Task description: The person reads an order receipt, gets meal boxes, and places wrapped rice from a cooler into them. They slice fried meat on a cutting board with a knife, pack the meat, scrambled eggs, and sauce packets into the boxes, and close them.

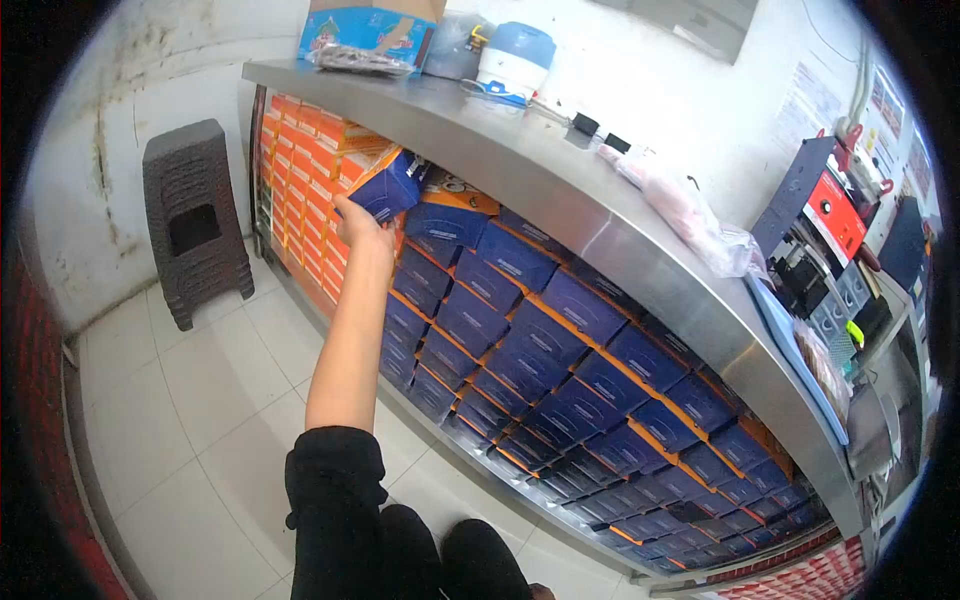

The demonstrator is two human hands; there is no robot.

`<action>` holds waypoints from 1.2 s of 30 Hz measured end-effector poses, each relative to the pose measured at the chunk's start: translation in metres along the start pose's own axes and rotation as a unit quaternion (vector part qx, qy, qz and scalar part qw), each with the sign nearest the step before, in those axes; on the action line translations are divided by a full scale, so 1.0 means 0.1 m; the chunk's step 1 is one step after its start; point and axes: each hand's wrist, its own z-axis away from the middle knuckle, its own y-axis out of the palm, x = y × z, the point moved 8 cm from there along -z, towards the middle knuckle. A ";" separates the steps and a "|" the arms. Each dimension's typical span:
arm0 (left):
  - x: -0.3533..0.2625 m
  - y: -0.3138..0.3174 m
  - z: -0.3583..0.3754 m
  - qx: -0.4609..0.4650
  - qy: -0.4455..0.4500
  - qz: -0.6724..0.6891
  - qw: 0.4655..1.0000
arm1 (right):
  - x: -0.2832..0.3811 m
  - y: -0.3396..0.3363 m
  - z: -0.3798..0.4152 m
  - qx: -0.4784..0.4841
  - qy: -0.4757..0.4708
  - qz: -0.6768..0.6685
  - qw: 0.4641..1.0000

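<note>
Beneath the steel surface (560,190), stacked boxes (540,340) fill the shelf; the left hand (362,222) grips a blue box (388,186) tilted at the stack's upper left. Right hand unseen.

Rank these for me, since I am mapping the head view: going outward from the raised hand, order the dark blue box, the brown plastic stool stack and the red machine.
1. The dark blue box, in the left hand's grip, below the steel counter's edge.
2. The brown plastic stool stack, on the floor against the wall, left in view.
3. The red machine, on the counter's far right.
</note>
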 end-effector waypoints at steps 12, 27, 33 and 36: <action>-0.38 -0.02 0.57 -0.011 0.360 -0.067 0.930 | 0.15 -0.09 0.14 -0.003 0.069 0.060 0.996; 0.24 -0.07 0.12 0.122 0.113 0.122 0.979 | 0.10 -0.06 0.11 0.011 0.055 0.064 0.996; 0.54 -0.02 -0.13 0.099 0.025 0.092 0.990 | 0.20 -0.03 -0.10 0.023 0.047 0.050 0.997; 0.51 0.02 -0.11 0.040 0.070 0.073 0.994 | 0.20 -0.03 -0.11 0.033 0.050 0.053 0.997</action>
